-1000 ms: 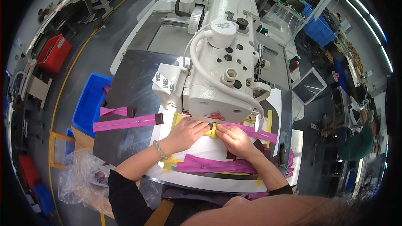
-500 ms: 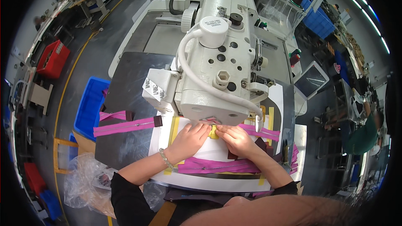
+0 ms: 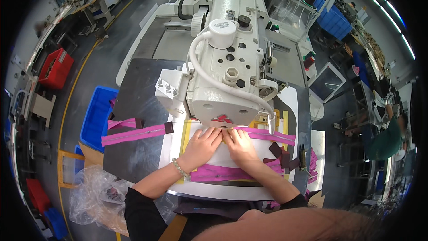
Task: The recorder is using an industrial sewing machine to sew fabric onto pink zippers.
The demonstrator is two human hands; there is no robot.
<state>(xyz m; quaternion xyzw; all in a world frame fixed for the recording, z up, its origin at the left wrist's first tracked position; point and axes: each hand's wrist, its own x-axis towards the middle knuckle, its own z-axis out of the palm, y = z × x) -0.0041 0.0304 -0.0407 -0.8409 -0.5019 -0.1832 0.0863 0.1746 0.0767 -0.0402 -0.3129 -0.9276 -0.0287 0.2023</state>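
Two hands are lying flat, side by side, on a white panel (image 3: 218, 158) just in front of the sewing machine (image 3: 225, 76). The left hand (image 3: 203, 145) is pressing down with its fingers stretched forward and loosely spread, gripping nothing. The right hand (image 3: 240, 145) is doing the same, its fingertips touching the end of a magenta zipper (image 3: 272, 135) that is running off to the right under the machine head. Another magenta zipper (image 3: 223, 172) is lying across the panel beneath both wrists. A third zipper (image 3: 133, 135) is resting well to the left on the dark table (image 3: 133, 93), near a blue bin (image 3: 96, 118). Several dark brown tabs (image 3: 281, 156) are sitting just right of the right wrist.
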